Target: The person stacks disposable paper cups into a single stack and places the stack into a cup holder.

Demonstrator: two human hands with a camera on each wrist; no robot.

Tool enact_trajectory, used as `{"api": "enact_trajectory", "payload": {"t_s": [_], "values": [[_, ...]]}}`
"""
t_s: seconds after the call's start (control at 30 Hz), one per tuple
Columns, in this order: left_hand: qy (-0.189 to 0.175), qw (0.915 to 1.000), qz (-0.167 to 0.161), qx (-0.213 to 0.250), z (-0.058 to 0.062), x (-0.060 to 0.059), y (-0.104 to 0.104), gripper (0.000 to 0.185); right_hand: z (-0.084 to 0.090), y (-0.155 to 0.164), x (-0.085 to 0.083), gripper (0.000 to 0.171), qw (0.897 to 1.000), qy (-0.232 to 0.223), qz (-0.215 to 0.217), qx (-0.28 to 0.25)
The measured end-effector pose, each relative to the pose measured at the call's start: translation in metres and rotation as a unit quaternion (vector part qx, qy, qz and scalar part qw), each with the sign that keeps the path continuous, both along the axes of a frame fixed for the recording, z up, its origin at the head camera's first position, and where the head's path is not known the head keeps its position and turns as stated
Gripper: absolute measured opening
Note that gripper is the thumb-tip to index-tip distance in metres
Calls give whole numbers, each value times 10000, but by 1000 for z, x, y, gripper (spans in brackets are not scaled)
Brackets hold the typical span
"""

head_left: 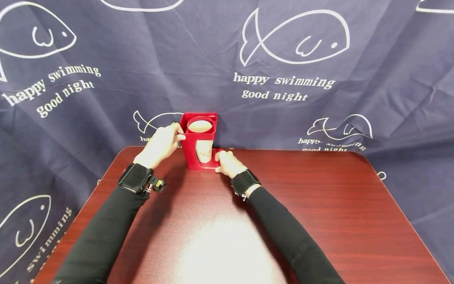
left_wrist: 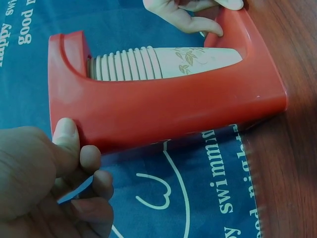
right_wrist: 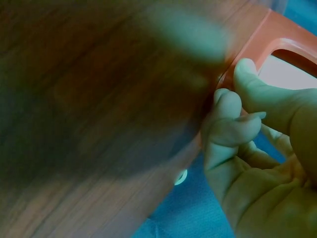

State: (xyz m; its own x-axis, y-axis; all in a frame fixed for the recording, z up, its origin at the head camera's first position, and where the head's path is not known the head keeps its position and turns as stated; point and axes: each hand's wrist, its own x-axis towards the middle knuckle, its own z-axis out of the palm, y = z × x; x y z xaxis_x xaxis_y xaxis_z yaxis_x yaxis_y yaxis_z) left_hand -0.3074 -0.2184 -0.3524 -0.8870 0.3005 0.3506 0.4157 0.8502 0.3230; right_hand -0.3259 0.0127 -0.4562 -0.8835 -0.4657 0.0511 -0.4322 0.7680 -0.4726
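A red plastic paper cup holder (head_left: 189, 154) stands upright near the table's back edge. Ribbed paper cups (left_wrist: 131, 64) are stacked inside it, showing through the front cutout; a round red ring surrounds the cup opening at the top. My left hand (head_left: 161, 144) pinches the holder's upper left rim, its thumb (left_wrist: 67, 134) on the red wall in the left wrist view. Low on the opposite side, my right hand (head_left: 229, 163) grips the bottom right corner between thumb and fingers. In the right wrist view, only that corner of the holder (right_wrist: 282, 29) shows.
The reddish-brown wooden table (head_left: 319, 205) has a bright glare patch in front. Behind it hangs a dark blue curtain (head_left: 220, 51) with white fish drawings and lettering. Small white rings (head_left: 381, 175) show at the table's sides.
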Motion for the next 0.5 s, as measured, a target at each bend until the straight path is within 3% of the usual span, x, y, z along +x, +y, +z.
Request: {"api": "enact_trajectory", "payload": {"t_s": [0.2,0.5], "values": [[213,9996,208,28,-5,-1,3,11,1,-1,-3,36,9997,-135,-111,161],[461,9975,502,207,-15,-3,9,11,-3,1,-5,32,9992,-202,-327,-52]]}}
